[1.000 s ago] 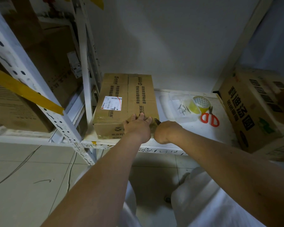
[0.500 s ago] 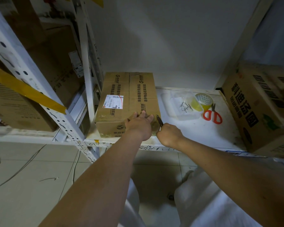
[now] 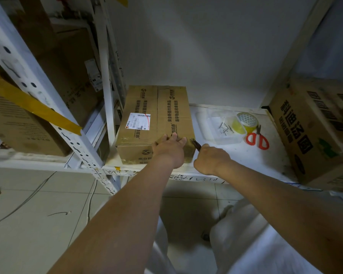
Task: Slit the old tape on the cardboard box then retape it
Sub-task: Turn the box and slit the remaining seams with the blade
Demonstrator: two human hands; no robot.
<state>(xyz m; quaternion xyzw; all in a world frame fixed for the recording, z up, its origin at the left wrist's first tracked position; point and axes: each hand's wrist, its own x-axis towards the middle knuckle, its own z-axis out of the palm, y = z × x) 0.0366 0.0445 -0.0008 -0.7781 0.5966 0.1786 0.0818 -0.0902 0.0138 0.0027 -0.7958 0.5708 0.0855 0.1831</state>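
The cardboard box [image 3: 154, 117] lies on the shelf [image 3: 236, 157] under the left hand [image 3: 169, 150], whose fingers press its near top edge. Just right, the right hand [image 3: 211, 158] grips what seems a small knife [image 3: 195, 144]; it has drawn back from the corner, so slitting has probably begun. Beyond wait the tape roll [image 3: 246, 121] and scissors [image 3: 257, 138].

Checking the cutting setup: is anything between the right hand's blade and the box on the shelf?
Nothing visible. The right hand holds a small cutter whose tip is at the near right corner of the cardboard box, beside the left hand resting on its top edge.
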